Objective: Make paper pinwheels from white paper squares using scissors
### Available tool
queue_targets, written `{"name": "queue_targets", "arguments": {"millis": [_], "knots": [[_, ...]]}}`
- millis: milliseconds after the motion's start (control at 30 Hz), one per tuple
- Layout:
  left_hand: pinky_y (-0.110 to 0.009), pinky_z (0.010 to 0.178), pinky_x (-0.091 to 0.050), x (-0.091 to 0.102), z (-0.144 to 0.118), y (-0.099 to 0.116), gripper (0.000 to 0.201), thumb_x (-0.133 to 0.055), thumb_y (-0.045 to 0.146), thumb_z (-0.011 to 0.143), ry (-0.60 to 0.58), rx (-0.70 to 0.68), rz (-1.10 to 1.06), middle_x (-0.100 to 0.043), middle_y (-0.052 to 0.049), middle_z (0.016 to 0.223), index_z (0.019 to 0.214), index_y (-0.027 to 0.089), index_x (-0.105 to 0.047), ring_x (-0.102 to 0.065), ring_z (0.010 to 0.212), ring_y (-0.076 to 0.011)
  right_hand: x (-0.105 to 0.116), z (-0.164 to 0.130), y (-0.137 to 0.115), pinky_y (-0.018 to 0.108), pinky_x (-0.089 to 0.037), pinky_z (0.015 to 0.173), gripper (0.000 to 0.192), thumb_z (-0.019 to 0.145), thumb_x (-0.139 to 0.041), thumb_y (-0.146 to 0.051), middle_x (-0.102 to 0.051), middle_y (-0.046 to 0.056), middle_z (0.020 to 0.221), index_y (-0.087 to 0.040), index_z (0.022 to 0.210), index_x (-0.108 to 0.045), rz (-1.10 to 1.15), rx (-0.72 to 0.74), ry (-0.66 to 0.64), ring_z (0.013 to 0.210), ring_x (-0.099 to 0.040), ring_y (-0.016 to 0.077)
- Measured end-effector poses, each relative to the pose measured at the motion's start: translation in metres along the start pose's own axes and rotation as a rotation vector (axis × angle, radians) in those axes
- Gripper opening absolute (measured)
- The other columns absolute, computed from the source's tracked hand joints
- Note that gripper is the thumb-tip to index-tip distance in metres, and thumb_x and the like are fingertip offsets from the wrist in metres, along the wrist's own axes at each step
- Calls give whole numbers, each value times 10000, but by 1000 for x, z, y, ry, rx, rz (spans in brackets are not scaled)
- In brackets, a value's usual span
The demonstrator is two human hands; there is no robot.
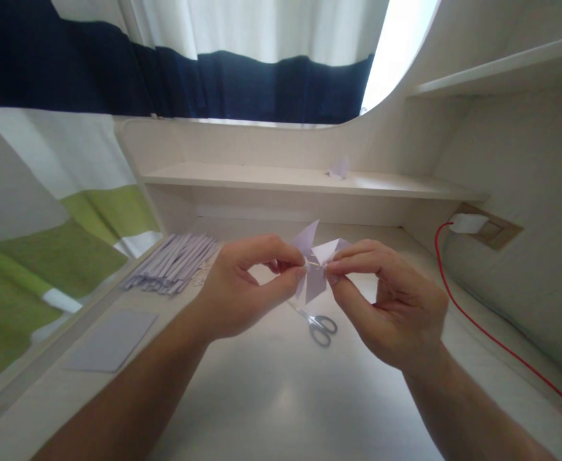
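Blown-out window (398, 51), glare on desk (285, 403)

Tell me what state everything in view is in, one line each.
Left hand: pinching the folded paper
Right hand: pinching the folded paper
Folded paper: creased, held above the desk
Scissors: lying down; blades too blurred to judge
Paper strips: piled
Plug: in the wall socket
Navy-and-white curtain: drawn, gap at right

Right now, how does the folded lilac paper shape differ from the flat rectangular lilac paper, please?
The folded paper shape has pointed flaps, while the rectangular paper lies flat. The shape is held between left hand and right hand; the rectangular paper rests on the desk. Both look pale lilac.
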State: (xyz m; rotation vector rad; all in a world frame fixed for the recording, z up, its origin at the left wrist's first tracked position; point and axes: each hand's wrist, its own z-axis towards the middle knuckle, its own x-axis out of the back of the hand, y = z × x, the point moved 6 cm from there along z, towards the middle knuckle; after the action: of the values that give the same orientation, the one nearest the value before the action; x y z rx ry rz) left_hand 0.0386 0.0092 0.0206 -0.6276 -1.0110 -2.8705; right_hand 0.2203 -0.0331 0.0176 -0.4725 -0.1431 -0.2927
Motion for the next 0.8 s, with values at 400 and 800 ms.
{"name": "queue_targets", "arguments": {"millis": [400,800], "knots": [[-249,744,-535,-1,-1,-2,95,-765,133,875,-1,-32,29,-718,32,834,872,210,-710,-643,764,-102,-1,0,-2,403,-580,743,361,780,-739,37,-761,42,937,-248,997,-785,19,28,-20,846,-719,222],[-236,731,-534,-1,0,2,119,-725,68,862,-2,-99,51,-721,28,812,858,186,-710,-655,746,-99,0,1,-3,408,-567,767,353,760,-733,68,-757,64,943,-203,980,-781,32,32,-30,866,-714,228]]}}
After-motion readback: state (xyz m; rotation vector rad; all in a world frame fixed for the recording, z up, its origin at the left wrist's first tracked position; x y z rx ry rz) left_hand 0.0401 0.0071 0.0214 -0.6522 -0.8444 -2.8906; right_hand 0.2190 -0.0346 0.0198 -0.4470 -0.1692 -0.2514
